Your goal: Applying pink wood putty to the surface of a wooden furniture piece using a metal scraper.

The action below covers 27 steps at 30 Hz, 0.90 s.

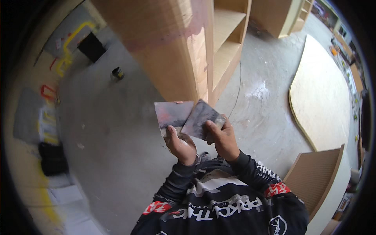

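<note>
My left hand [182, 149] grips a flat putty spreader [171, 112], its thumb lying across the lower part. The blade is smeared grey and pinkish, with a small pink lump of filler [179, 102] on its top edge. In my right hand [226, 141] is a second flat spreader [201, 116], darker grey and tilted. Its left edge meets or overlaps the first one; which of these I cannot tell. Both are held up in front of me, near the lower end of a wooden cabinet [164, 66]. A band of pink filler [168, 37] crosses the cabinet's side.
Open shelves [229, 29] face right on the cabinet. A large curved panel [323, 98] lies on the floor to the right, with a ribbed panel [313, 172] nearer me. At left are a small can [117, 73] and a black bin [92, 47]. A thin cable [239, 88] crosses the floor.
</note>
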### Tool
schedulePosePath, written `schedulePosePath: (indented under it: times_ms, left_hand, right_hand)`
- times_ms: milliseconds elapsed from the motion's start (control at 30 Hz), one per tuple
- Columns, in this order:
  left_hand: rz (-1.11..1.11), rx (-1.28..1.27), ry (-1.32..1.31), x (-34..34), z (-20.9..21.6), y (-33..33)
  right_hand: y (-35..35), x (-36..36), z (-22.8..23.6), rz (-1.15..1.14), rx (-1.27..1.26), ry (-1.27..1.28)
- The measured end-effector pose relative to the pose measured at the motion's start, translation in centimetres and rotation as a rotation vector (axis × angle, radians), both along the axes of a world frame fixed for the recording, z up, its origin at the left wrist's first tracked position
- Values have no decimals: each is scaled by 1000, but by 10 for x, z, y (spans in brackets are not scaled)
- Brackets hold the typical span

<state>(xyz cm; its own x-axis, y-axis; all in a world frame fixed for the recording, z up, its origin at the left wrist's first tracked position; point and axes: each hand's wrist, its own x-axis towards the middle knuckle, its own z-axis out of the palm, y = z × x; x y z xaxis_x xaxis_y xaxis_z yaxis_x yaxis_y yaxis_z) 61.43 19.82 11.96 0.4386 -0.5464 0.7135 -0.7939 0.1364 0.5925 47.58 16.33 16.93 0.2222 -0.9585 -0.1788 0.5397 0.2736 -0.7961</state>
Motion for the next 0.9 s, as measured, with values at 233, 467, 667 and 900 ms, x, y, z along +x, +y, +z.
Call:
schedulePosePath:
  times_ms: [233,467,667,900]
  left_hand:
    - [-512,24,921,18,25,3]
    - [-656,256,1024,60,19,31]
    - [-465,244,1092,59,-14,50]
    - [-341,204,1147,57,-22,71]
  right_hand:
    - [-14,-13,4,131,-52,257]
    - [-124,-1,15,-64,-352,100]
    - [-188,43,48,-410,-443,416]
    - [-184,94,75,-493,-531,621]
